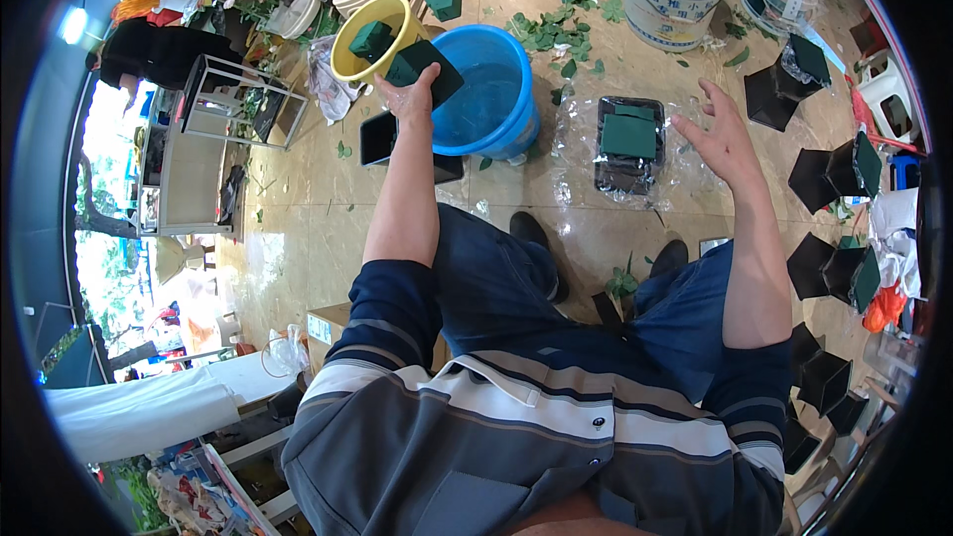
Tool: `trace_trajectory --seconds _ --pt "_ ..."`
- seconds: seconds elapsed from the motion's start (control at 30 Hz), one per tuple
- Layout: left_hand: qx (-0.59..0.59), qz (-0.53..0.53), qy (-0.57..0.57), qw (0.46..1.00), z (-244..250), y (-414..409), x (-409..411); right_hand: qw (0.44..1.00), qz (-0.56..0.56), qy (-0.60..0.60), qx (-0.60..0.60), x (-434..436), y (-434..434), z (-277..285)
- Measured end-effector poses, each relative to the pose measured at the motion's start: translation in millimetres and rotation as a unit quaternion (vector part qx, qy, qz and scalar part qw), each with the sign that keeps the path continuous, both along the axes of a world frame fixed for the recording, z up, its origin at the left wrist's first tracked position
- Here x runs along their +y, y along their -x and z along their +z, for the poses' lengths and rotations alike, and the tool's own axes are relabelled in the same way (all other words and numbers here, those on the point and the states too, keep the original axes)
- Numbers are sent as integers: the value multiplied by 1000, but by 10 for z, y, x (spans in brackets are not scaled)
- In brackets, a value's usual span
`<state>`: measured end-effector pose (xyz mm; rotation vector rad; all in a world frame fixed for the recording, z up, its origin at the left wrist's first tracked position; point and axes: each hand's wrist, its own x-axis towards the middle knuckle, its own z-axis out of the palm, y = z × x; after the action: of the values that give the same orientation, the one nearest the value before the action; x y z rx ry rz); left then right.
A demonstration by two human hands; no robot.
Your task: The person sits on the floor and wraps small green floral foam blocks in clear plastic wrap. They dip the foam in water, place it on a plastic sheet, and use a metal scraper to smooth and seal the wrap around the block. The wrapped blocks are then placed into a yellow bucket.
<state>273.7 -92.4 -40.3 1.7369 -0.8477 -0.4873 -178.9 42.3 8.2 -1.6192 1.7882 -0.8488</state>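
My left hand (408,98) grips a dark green block of floral foam (430,73) above the rims of a yellow bucket (344,30) and a blue bucket (530,100). Water (480,100) stands in the blue bucket. Inside the yellow one lies another green foam piece (371,40). My right hand (718,135) hovers with fingers spread and nothing in it. Just left of it, a black container (630,173) sits on clear plastic film (573,156), with green foam (629,135) in it.
Several black flared containers (811,175), some topped with green foam, line the right side. Cut leaves (555,33) litter the tiled floor beyond the blue bucket. A large white pail (670,7) stands at the back. On the left, a person (167,52) is near a metal-framed stand (246,100).
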Motion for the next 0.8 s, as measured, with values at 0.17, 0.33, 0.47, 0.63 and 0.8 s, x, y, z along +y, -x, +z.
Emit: trace_trajectory --seconds 0.17,0.33,0.47,0.63,0.8 --pt "-11 -3 -10 1000 -11 -12 3 1000 10 5 0 -15 20 -28" --pt "-32 1 -22 999 -27 -27 -12 1000 4 -1 6 -14 17 -30" --pt "-48 9 -37 998 -34 -27 -11 1000 4 -1 10 -8 10 -21" --pt "-49 5 -49 998 -15 -14 9 1000 6 0 16 -11 15 -25" --pt "-57 -2 -67 996 50 21 42 1000 7 1 0 -8 19 -31"
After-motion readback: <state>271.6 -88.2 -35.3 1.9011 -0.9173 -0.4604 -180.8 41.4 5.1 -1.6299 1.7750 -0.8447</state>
